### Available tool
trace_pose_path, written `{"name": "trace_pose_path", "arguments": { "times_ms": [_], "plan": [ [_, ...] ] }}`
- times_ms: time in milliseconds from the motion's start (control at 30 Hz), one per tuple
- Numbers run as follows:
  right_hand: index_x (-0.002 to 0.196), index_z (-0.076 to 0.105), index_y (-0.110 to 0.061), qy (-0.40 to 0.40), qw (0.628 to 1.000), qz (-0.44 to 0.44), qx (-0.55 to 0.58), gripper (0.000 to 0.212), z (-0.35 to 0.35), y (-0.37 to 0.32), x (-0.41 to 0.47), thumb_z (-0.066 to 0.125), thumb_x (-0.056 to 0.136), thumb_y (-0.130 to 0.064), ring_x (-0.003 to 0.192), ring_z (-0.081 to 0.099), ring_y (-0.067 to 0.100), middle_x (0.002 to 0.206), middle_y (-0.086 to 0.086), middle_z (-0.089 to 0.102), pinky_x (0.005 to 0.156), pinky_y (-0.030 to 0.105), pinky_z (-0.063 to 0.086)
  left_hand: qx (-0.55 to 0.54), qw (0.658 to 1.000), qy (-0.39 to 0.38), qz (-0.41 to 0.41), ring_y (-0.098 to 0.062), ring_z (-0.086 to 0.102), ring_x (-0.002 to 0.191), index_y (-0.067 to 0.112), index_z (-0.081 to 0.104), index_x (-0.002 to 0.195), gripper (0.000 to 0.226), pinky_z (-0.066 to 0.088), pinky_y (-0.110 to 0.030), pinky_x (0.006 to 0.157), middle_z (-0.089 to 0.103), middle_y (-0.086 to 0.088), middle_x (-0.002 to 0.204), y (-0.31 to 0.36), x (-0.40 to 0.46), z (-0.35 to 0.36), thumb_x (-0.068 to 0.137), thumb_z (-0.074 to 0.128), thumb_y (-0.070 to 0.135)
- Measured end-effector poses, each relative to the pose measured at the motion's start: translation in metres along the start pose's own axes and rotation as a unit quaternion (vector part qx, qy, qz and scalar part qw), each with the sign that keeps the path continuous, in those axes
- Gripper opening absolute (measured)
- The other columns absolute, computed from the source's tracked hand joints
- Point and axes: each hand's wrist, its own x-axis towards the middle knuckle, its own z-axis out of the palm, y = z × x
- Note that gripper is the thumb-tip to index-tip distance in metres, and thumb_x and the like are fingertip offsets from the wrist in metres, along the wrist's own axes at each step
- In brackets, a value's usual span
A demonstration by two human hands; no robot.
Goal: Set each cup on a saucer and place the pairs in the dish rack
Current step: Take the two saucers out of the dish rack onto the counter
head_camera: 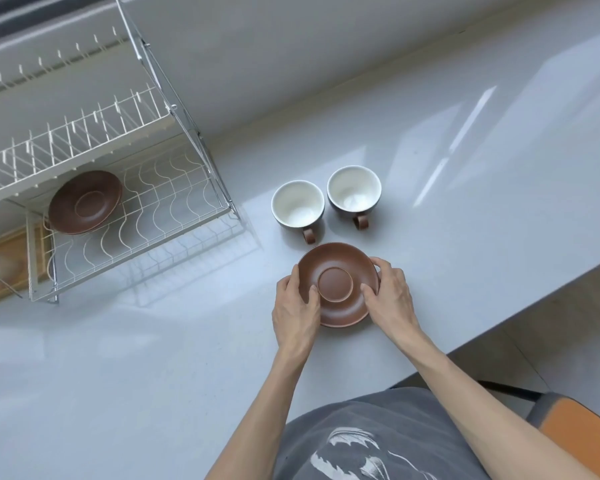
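A brown saucer [336, 261] rests on the grey counter, held at both sides. My left hand [295, 311] grips its left rim with the thumb on the inner ring. My right hand [390, 294] grips its right rim. Just beyond the saucer stand two dark cups with white insides and brown handles, the left cup [298, 206] and the right cup [354, 190], both upright and side by side. Another brown saucer [84, 202] lies on the lower shelf of the white wire dish rack [160, 216] at the left. It may be a stack of two.
The rack has an upper tier of plate slots [66, 140]. A wooden board [11, 258] lies under the rack's left end. The counter edge [499, 327] runs diagonally at the right, with an orange chair seat [582, 434] below it.
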Motion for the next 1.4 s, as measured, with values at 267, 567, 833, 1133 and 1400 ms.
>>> {"name": "trace_pose_path", "arguments": {
  "times_ms": [267,567,833,1133,1400],
  "plan": [
    [0.141,0.043,-0.022,0.008,1.0,0.013,-0.01,0.053,-0.011,0.013,0.002,0.058,0.091,-0.013,0.111,0.054,0.03,0.123,0.013,0.05,0.087,0.03,0.039,0.007,1.0,-0.018,0.007,-0.022,0.052,0.126,0.028,0.038,0.151,0.055,0.034,-0.026,0.095,0.051,-0.002,0.138,0.005,-0.003,0.016,0.098,0.052,0.03],
    [0.141,0.042,-0.019,0.009,1.0,0.024,-0.007,0.052,-0.015,0.022,-0.001,0.058,0.092,-0.013,0.112,0.053,0.03,0.124,0.015,0.051,0.088,0.031,0.04,0.011,1.0,-0.02,0.017,-0.02,0.052,0.126,0.026,0.038,0.152,0.056,0.036,-0.027,0.098,0.051,-0.002,0.14,0.007,-0.007,0.025,0.098,0.051,0.03],
    [0.144,0.039,-0.02,0.007,0.999,0.028,-0.023,0.052,-0.018,0.023,-0.003,0.056,0.094,-0.014,0.11,0.054,0.032,0.127,0.015,0.047,0.09,0.034,0.042,0.029,0.999,-0.024,0.03,-0.021,0.053,0.125,0.025,0.038,0.152,0.055,0.033,-0.023,0.092,0.051,-0.003,0.139,0.008,-0.006,0.029,0.098,0.05,0.029],
    [0.148,0.032,-0.015,0.03,0.995,0.024,-0.092,0.061,-0.013,0.013,-0.011,0.057,0.094,-0.026,0.12,0.049,0.032,0.137,0.013,0.039,0.091,0.039,0.046,0.043,0.996,-0.064,0.043,-0.023,0.056,0.122,0.027,0.036,0.151,0.055,0.042,-0.036,0.102,0.051,-0.002,0.14,0.002,-0.004,0.016,0.099,0.049,0.035],
    [0.148,0.036,-0.017,0.038,0.966,-0.081,-0.241,0.061,0.018,-0.024,-0.03,0.056,0.091,-0.031,0.146,0.024,0.032,0.156,0.015,0.027,0.116,0.049,0.023,0.107,0.991,-0.066,0.044,-0.019,0.058,0.12,0.031,0.046,0.144,0.048,0.045,-0.039,0.1,0.056,0.004,0.138,-0.025,-0.001,-0.018,0.097,0.044,0.042]
  ]
}}
